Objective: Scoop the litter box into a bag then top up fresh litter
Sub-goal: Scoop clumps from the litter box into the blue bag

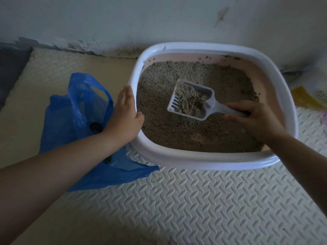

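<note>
A white-rimmed litter box with pink inner walls stands on the floor mat, filled with grey-brown litter. My right hand grips the handle of a white slotted scoop, which holds a clump of litter above the surface. My left hand rests on the box's left rim, fingers straight on the outside and thumb over the inner edge. A blue plastic bag lies open on the mat just left of the box, with dark clumps inside; my left forearm crosses over it.
A cream foam mat with a raised pattern covers the floor. A pale wall runs right behind the box. A white and yellow bag sits at the right edge, partly out of view. Darker flooring shows at far left.
</note>
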Action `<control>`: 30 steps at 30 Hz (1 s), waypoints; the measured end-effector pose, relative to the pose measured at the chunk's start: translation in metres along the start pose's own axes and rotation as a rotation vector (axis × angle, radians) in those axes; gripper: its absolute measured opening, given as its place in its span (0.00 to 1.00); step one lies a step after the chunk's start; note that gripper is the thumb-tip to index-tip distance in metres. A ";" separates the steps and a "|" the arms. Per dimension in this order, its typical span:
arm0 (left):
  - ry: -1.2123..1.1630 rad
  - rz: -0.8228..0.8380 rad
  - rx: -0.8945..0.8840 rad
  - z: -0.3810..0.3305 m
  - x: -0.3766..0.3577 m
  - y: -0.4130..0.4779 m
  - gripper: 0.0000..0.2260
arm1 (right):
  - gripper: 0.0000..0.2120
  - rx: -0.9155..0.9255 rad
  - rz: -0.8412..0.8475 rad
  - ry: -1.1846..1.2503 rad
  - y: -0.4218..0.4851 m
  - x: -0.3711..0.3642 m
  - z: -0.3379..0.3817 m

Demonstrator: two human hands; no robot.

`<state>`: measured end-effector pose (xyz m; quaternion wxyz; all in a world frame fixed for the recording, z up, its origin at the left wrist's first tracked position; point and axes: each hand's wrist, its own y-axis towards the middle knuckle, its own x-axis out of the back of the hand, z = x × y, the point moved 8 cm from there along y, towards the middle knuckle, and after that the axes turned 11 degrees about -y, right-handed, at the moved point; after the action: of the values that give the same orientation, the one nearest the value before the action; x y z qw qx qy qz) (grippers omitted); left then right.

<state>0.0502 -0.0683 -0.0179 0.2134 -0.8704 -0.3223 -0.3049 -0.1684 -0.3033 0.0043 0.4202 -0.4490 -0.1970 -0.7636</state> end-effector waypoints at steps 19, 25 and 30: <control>0.108 -0.049 -0.023 -0.005 -0.002 -0.002 0.33 | 0.16 0.063 -0.118 -0.038 -0.018 0.010 0.011; 0.119 -0.050 -0.030 -0.006 -0.002 -0.002 0.33 | 0.19 0.114 -0.152 -0.060 -0.022 0.009 0.011; 0.132 -0.037 -0.024 -0.004 -0.003 -0.002 0.33 | 0.17 0.118 -0.162 -0.026 -0.025 0.008 0.015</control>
<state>0.0454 -0.0706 -0.0166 0.2181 -0.8448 -0.3201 -0.3693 -0.1825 -0.2824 0.0205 0.3804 -0.4158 -0.2828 -0.7762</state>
